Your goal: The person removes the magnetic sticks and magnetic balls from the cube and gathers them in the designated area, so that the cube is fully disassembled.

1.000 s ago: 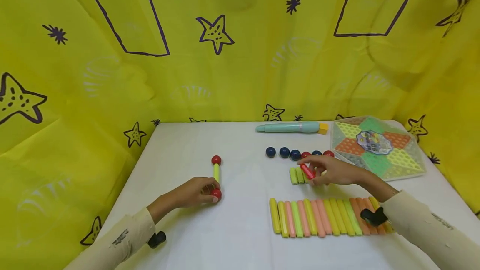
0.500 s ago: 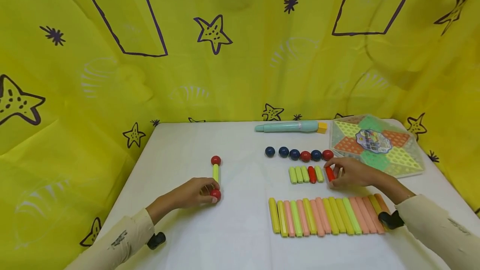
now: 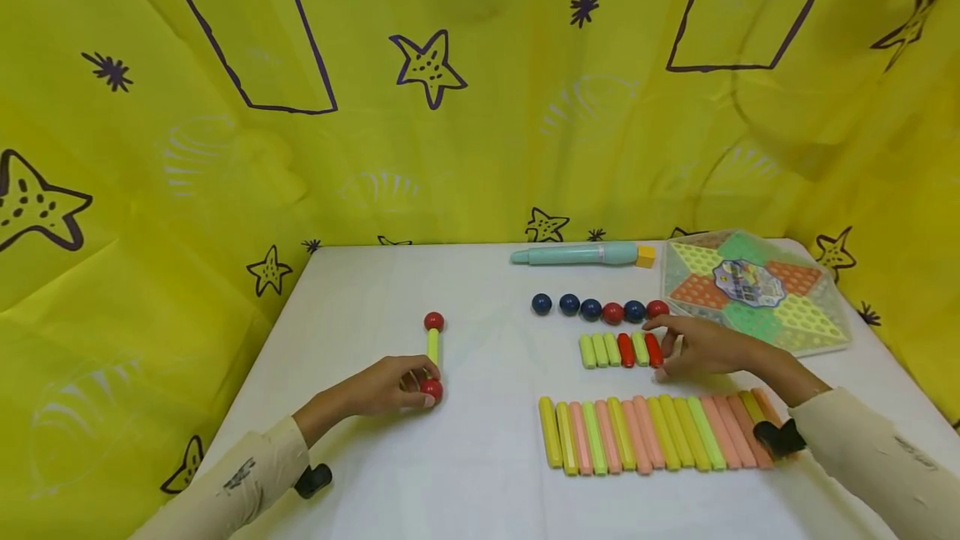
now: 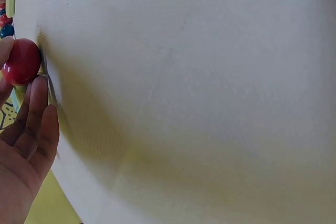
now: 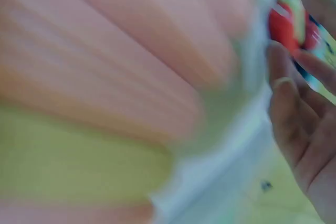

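Note:
In the head view my left hand (image 3: 393, 386) pinches a red ball (image 3: 432, 391) at the near end of a short yellow-green stick (image 3: 433, 347). Another red ball (image 3: 433, 321) sits at the far end. The left wrist view shows the pinched ball (image 4: 23, 61) between thumb and fingers. My right hand (image 3: 701, 346) is spread about the rightmost short red stick (image 3: 655, 350), which lies in a row with several yellow-green sticks (image 3: 600, 350) and another red stick (image 3: 626, 350). Its fingertips are close to that stick's ends; whether they touch it is unclear.
Behind the short sticks runs a line of blue balls (image 3: 569, 305) and red balls (image 3: 612, 313). Long yellow, pink and green sticks (image 3: 637, 436) lie nearer. At the back are a mint pen-shaped tool (image 3: 573, 254) and a star-patterned box (image 3: 757, 290). Yellow cloth (image 3: 480, 148) surrounds the table.
My right hand has carried the red stick rightward and set it down at the row's right end, then slid it slightly left against its neighbour. The left hand stays on its ball.

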Available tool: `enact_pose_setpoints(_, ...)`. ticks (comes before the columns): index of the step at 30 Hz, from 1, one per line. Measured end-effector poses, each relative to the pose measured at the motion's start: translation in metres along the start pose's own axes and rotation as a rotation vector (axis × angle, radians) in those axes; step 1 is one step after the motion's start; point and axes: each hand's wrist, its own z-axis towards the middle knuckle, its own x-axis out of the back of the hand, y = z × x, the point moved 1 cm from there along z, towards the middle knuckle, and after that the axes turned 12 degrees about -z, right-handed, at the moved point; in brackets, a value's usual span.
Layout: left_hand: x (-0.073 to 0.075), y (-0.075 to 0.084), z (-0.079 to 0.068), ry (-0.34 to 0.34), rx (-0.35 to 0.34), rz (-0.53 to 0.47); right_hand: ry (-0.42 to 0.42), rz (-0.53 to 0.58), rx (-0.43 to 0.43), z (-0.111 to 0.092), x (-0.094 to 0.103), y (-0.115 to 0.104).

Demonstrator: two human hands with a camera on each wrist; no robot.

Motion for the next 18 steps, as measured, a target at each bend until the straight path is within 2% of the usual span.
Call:
enact_pose_setpoints(4,0.000,-0.002,0.000,0.008,-0.004,-0.009,-0.006,0.028,0.002,0.001,0.026,-0.001)
enact_pose_setpoints(8,-0.001,-0.005,0.000,0.013,-0.006,-0.014,0.024,0.023,0.054,0.023,0.046,-0.018)
enact_pose_setpoints(12,-0.002,-0.005,0.001,0.008,-0.025,-0.009,0.034,0.027,0.116,0.064,0.048,-0.052)
enact_pose_setpoints(16,-0.002,-0.002,0.004,-0.001,-0.042,0.005,0.020,0.029,0.205,0.113,0.036,-0.090)
enact_pose_setpoints(18,-0.002,-0.001,0.006,-0.007,-0.046,0.015,-0.023,0.032,0.236,0.138,0.028,-0.110)
